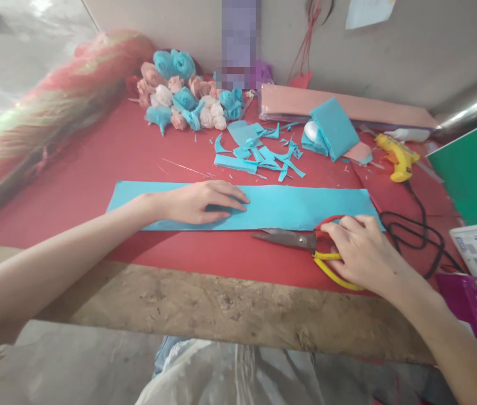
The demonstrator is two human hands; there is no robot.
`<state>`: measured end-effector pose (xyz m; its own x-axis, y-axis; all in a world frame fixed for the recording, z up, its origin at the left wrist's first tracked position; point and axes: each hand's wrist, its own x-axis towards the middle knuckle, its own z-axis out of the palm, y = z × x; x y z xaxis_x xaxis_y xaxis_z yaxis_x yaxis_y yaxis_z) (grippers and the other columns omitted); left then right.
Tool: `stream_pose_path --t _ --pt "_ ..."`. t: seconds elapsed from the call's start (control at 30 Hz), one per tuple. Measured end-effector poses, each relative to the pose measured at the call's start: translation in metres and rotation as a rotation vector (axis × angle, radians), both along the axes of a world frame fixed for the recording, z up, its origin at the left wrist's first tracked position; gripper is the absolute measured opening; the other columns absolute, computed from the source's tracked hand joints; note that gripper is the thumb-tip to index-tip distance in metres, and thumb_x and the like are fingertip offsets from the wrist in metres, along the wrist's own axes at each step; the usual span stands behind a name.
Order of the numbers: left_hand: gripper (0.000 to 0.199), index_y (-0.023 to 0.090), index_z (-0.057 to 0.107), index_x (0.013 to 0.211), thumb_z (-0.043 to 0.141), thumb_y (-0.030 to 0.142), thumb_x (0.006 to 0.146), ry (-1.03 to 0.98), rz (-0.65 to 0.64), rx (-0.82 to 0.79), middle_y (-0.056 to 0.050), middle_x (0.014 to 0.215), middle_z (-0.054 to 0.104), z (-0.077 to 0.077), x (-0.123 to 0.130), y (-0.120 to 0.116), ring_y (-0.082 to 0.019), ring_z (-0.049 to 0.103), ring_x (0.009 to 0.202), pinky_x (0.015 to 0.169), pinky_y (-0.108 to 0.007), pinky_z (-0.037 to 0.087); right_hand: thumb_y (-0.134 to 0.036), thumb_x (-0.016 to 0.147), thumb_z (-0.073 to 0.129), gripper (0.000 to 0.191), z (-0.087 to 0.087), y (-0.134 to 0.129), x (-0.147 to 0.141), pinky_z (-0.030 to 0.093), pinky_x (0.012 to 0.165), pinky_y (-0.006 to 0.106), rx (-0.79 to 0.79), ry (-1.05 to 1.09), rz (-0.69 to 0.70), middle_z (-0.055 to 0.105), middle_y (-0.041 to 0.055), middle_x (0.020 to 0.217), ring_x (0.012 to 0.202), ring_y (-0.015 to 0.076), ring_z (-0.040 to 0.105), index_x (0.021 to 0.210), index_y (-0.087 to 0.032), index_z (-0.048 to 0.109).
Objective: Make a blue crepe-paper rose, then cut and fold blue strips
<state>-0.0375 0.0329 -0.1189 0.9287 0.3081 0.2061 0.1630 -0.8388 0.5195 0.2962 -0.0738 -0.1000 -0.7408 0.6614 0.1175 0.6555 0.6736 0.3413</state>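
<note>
A long strip of light blue crepe paper (289, 203) lies lengthwise on the red table covering. My left hand (207, 203) rests flat on it, left of its middle, with the fingers stretched to the right. My right hand (359, 247) grips a pair of scissors (289, 238) by its red and yellow handles at the strip's near right edge. The blades point left along that near edge and look nearly closed. Whether paper lies between them I cannot tell.
Blue paper scraps (259, 154) lie beyond the strip, with paper roses (185, 98) behind them. A folded blue paper bundle (335, 129) and a yellow glue gun (399, 157) with a black cord are at the right. A pink paper pack (348, 107) lies along the wall.
</note>
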Motion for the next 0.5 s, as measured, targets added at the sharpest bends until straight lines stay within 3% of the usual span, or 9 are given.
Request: stream_pose_path --t 0.5 --pt "0.036 0.019 0.062 0.119 0.05 0.01 0.086 -0.035 0.017 0.008 -0.014 0.127 0.06 -0.006 0.002 -0.002 -0.023 0.055 0.118 0.102 -0.039 0.045 -0.015 0.066 0.062 0.024 0.003 0.01 -0.02 0.033 0.073 0.037 -0.08 -0.006 -0.001 0.067 0.0084 0.089 0.078 0.0245 0.055 0.09 -0.01 0.061"
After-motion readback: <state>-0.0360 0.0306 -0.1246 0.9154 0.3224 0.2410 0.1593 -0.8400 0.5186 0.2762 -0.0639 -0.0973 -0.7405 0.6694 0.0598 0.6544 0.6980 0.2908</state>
